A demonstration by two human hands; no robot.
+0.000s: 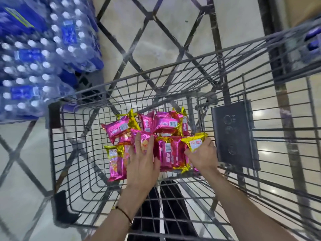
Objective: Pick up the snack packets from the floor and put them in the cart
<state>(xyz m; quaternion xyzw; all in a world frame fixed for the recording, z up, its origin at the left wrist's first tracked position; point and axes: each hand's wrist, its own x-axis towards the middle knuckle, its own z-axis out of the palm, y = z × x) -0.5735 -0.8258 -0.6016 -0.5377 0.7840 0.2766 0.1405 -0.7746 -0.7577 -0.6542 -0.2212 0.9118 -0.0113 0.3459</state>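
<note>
Several pink and gold snack packets [166, 126] lie heaped on the bottom of a grey wire shopping cart [57, 153]. My left hand [143, 160] lies flat over one pink packet [145, 139] in the middle of the heap, fingers spread. My right hand [204, 153] is inside the cart at the right of the heap, fingers closed on the gold end of a packet [195, 142]. Both forearms reach down into the basket from the near edge.
Shrink-wrapped packs of water bottles [40, 54] are stacked at the upper left, next to the cart. A dark plastic child-seat flap [233, 134] hangs on the cart's right side. Pale tiled floor [24, 153] with dark diagonal lines shows through the wires. My dark trouser legs [166, 214] are below.
</note>
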